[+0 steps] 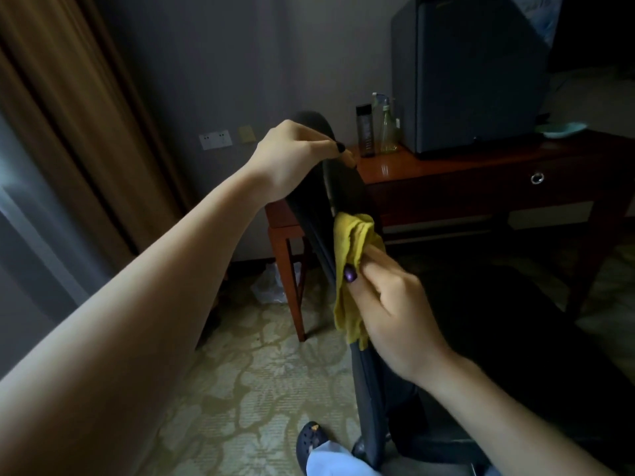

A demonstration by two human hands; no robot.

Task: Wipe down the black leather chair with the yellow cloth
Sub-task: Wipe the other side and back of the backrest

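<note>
Behind the black leather chair (347, 190) stands a reddish wooden surface (446, 173) carrying a big dark box (470, 73); left of the chair a brown curtain (68, 115) hangs. The left hand (295, 156) curls over the chair's top edge and grips it, while the right hand (388, 304), lower on the chair's back, pinches the bunched yellow cloth (354, 242) against it. Just behind the chair a clear spray bottle (388, 132) and a dark bottle (365, 130) stand on the surface, contents unclear.
</note>
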